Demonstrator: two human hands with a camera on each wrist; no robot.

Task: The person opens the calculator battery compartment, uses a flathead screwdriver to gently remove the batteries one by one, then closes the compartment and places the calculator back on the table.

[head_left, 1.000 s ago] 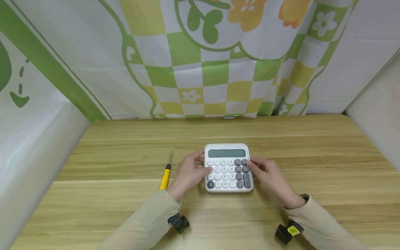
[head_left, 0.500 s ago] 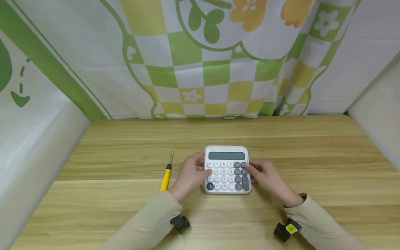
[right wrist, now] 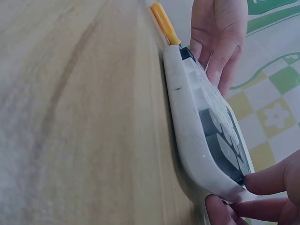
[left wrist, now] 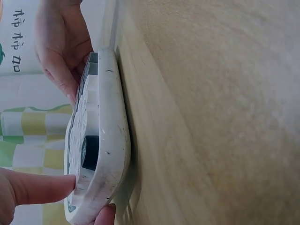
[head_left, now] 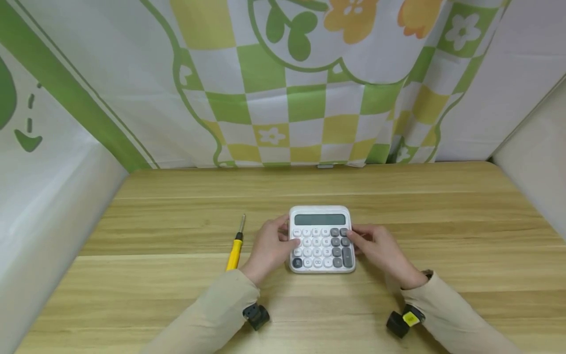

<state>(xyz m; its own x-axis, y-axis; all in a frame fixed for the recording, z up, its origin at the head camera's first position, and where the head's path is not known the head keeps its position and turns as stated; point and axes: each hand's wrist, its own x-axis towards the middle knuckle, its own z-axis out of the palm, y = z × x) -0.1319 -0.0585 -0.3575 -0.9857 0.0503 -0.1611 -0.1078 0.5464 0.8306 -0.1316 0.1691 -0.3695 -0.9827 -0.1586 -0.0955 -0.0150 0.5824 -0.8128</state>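
Observation:
A white calculator [head_left: 322, 241] with white, grey and black keys lies face up, its grey display at the far end, close over the tabletop. My left hand [head_left: 270, 248] grips its left edge, thumb on top of the keys at that side and fingers under the rim. At the right edge my right hand [head_left: 382, 250] pinches it, the thumb by the upper grey keys. Scuff marks show on the calculator's near side [left wrist: 112, 136] in the left wrist view, where a fingertip [left wrist: 107, 214] reaches below the rim. In the right wrist view, fingers [right wrist: 218, 211] curl beneath the corner.
A screwdriver [head_left: 234, 250] with a yellow handle lies left of my left hand, its tip pointing away. The wooden table [head_left: 155, 226] ends at a green, white and yellow checked curtain [head_left: 305, 103]. White walls flank both sides.
The calculator has shifted slightly toward me and to the left since a second ago, with both hands keeping their grip. Over the last half second it barely moves.

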